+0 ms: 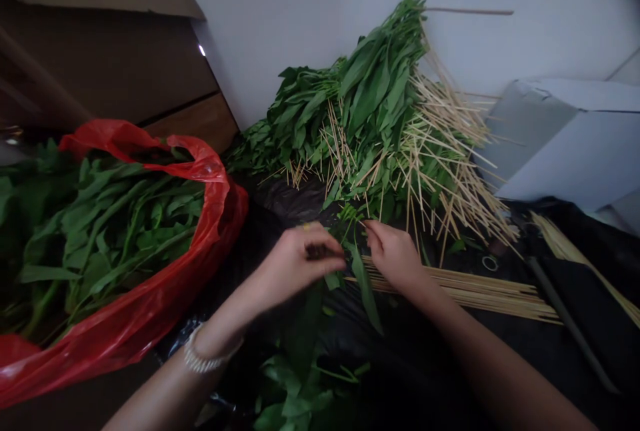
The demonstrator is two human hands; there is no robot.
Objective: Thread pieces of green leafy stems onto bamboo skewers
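Observation:
Leafy greens (363,277) hang between my two hands, with short cut stems bunched above the fingertips. My left hand (300,257) is closed, its thumb and fingers pinching a leafy piece from the left. From the right, my right hand (393,254) pinches what looks like a thin bamboo skewer at the stems; most of it is hidden by the fingers. Under the right wrist lies a row of bare bamboo skewers (490,294). Beyond my hands rises a heap of skewered greens (375,91), its skewer ends (450,151) sticking out to the right.
At the left stands a red plastic bag (220,217) full of loose greens (110,231). More leaves (295,384) lie near me on the black sheet (400,364). A white box (570,144), a dark flat object (580,317) and a small ring (490,262) are at right.

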